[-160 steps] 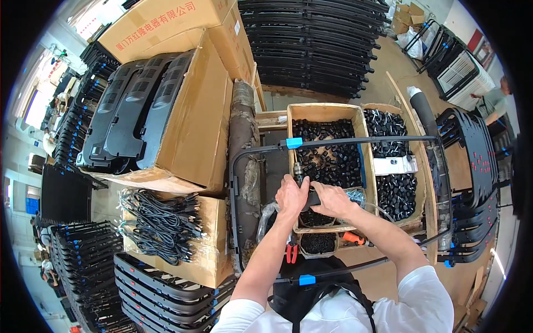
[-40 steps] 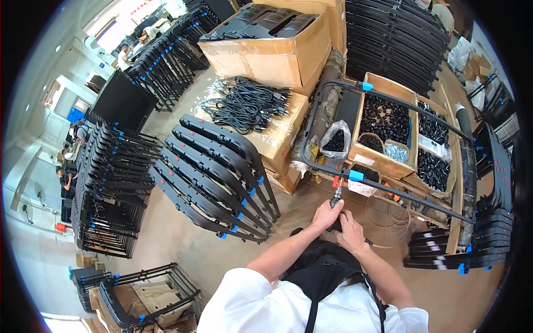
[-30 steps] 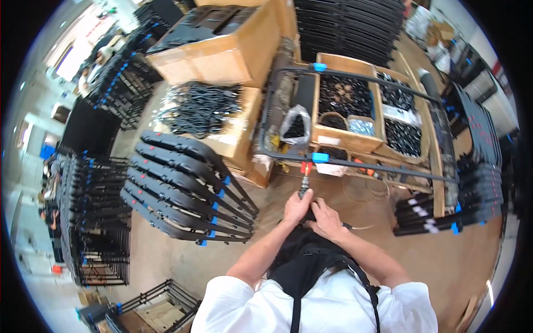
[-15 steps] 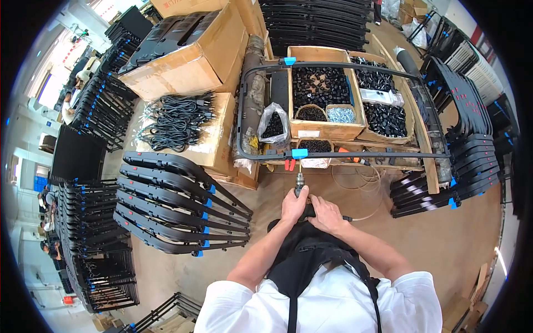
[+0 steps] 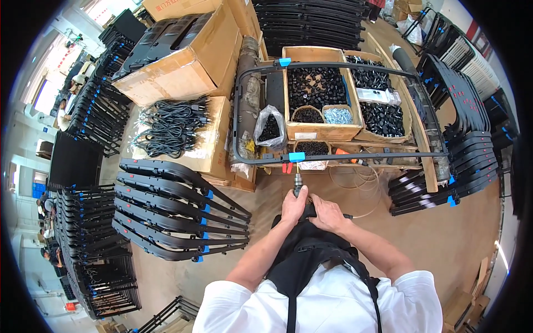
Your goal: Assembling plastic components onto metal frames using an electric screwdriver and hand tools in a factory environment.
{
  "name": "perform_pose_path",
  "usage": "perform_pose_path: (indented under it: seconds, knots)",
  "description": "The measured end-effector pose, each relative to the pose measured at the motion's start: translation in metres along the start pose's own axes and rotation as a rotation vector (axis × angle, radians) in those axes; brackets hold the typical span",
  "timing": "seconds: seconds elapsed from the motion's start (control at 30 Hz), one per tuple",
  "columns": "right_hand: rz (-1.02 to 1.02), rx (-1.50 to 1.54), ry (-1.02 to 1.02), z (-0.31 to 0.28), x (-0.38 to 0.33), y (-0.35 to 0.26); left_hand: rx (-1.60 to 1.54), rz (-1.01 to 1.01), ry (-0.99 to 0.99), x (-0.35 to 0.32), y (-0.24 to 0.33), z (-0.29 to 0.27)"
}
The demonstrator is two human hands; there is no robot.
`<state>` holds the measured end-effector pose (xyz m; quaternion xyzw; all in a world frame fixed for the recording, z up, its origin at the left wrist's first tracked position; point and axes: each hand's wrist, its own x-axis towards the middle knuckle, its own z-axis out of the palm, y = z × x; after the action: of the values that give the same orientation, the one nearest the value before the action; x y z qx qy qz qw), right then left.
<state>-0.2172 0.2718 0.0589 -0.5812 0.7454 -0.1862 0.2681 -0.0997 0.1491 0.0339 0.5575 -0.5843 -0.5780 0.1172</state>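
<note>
Both of my hands are closed on a drill (image 5: pixel 298 180) whose silver chuck points away from me. My left hand (image 5: pixel 293 207) wraps the body just behind the chuck. Beside it, my right hand (image 5: pixel 327 213) grips the rear part, and the handle below is hidden. The thin bit reaches the blue clip (image 5: pixel 297 157) on the near bar of a black rectangular tube frame (image 5: pixel 377 157); whether it touches is too small to tell. Another blue clip (image 5: pixel 285 62) sits on the far bar. The frame lies across two wrapped side rails.
Inside the frame stand a wooden box (image 5: pixel 322 133) of black parts, a bag (image 5: pixel 270 126) of small black pieces and a tub of silver screws (image 5: pixel 337 115). Coiled cables (image 5: pixel 175 125) lie on a carton at left. Stacked black frames flank me left (image 5: pixel 177 222) and right (image 5: pixel 444 188).
The view has shifted slightly, so the bench and frame sit a little left in the picture. Both hands keep the same hold on the drill at the near bar.
</note>
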Motion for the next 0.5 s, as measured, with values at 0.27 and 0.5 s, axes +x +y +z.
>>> perform_pose_path:
  seconds: [0.27, 0.5]
  knots:
    - [0.047, -0.042, -0.038, -0.012, 0.008, -0.008, 0.073, -0.005, -0.007, 0.005, 0.008, 0.000]
    - [0.065, -0.037, -0.018, -0.016, 0.013, -0.014, 0.081, 0.010, 0.033, 0.019, -0.002, 0.004]
